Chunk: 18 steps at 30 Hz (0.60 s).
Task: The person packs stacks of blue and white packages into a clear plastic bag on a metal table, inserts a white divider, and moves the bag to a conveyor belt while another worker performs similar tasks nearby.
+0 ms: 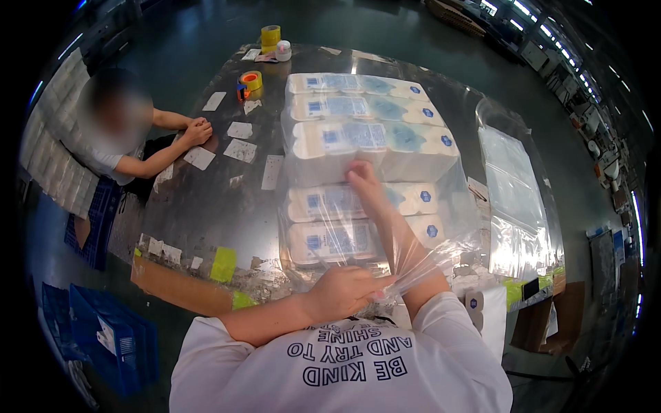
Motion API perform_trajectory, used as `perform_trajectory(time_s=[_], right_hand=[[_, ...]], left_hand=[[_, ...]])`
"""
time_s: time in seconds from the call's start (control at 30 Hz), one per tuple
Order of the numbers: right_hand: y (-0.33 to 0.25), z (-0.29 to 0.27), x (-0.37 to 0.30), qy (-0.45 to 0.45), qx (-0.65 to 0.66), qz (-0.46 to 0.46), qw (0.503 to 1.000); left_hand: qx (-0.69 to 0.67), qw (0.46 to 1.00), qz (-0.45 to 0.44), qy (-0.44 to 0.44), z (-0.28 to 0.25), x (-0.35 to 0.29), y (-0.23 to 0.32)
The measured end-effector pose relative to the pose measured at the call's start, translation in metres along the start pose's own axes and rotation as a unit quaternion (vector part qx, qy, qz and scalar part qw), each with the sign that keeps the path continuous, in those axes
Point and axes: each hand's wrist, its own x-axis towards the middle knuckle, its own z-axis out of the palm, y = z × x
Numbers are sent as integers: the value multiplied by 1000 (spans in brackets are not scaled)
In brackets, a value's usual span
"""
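A large clear plastic bag (292,270) lies on the table around several white packs of paper rolls (406,141) with blue print, stacked in a row away from me. My left hand (348,292) is closed on the bag's near edge at its mouth. Through that mouth my right forearm reaches in, and my right hand (363,177) presses with bent fingers at the near side of the middle pack (330,165). This pack sits higher than the two nearer packs (330,241). Part of the right hand's grip is blurred by the film.
Flat clear bags (513,193) lie stacked at the table's right. Yellow tape rolls (270,36), a tape dispenser (243,91) and white cards (241,150) are on the far and left side. A co-worker (113,131) sits at the left; blue crates (113,337) stand below.
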Motion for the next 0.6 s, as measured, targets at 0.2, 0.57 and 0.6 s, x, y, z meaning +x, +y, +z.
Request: perform_trajectory(time_s=[0.2,0.57,0.6], right_hand=[[-5,-18,-18,-78,-75,5,994],[4,-200,-293,417,-318,61,849],[-6,-217,-317,445,-381,85,806]], left_hand=[[56,997,-55,-26,22,-18,-50],[84,975,-188,-86,28,-15,-92],[84,973,-197,-83,27,-11,-93]])
